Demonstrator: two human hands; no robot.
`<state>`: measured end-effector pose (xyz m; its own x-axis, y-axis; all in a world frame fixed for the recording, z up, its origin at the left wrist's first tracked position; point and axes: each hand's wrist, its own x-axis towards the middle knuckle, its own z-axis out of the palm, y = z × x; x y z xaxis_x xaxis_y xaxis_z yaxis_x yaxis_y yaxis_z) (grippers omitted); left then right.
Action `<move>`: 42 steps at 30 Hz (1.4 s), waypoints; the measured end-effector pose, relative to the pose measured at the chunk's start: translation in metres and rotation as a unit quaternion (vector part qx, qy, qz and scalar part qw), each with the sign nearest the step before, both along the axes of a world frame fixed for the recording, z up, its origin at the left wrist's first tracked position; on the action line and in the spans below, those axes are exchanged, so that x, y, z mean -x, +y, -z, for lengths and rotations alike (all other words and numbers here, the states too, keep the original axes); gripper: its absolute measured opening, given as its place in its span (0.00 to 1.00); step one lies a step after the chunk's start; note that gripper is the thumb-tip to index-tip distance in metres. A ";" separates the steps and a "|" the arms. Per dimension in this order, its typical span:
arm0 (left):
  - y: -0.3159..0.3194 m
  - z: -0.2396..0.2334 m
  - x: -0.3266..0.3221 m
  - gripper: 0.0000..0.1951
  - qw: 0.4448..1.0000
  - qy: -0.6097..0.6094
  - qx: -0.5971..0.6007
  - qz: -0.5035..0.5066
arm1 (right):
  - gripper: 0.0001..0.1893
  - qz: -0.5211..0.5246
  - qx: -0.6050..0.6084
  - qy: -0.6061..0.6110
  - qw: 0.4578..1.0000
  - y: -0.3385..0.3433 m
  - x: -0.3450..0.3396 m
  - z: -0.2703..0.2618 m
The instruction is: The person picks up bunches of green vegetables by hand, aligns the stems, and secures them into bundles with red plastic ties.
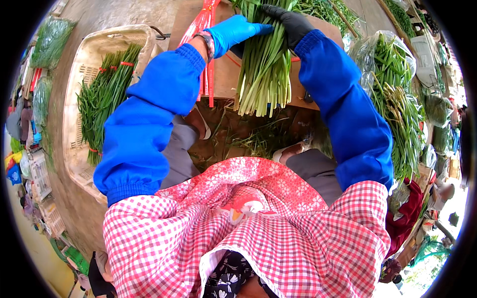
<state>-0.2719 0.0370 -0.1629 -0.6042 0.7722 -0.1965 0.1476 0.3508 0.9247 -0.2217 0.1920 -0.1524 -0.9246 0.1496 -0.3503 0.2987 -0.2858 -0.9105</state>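
Observation:
A loose bundle of garlic chives (264, 70) is held between my hands, its pale cut stem ends hanging over the near edge of a low wooden table (224, 80). My left hand (234, 34), in a blue glove, grips the bundle from its left side, thumb across the stems. From the right, my right hand (292, 26) in a black glove wraps around it higher up; some of its fingers are hidden by leaves. Just left of the bundle, beneath my left wrist, lie red-and-white printed tie strips (206, 83), gathered at their far end.
At left stands a white plastic crate (70, 126) holding chive bunches (111, 93) bound with red ties. Loose greens (328, 15) lie beyond the table. Clear plastic bags and more greens (397, 100) are piled at right. Leaf scraps (261, 138) litter the floor between my feet.

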 end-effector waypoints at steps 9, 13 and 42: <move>0.012 0.036 -0.045 0.29 0.959 -0.140 -0.085 -0.232 | 0.11 -0.013 -0.332 0.092 0.939 0.042 0.022 0.120; 0.007 0.067 -0.104 0.35 0.949 0.147 -0.084 -0.265 | 0.28 -0.208 -0.611 -0.022 0.763 0.035 0.022 0.093; 0.079 0.101 -0.146 0.36 0.875 0.371 0.142 -0.277 | 0.22 0.046 -0.284 0.077 0.955 0.011 -0.164 0.158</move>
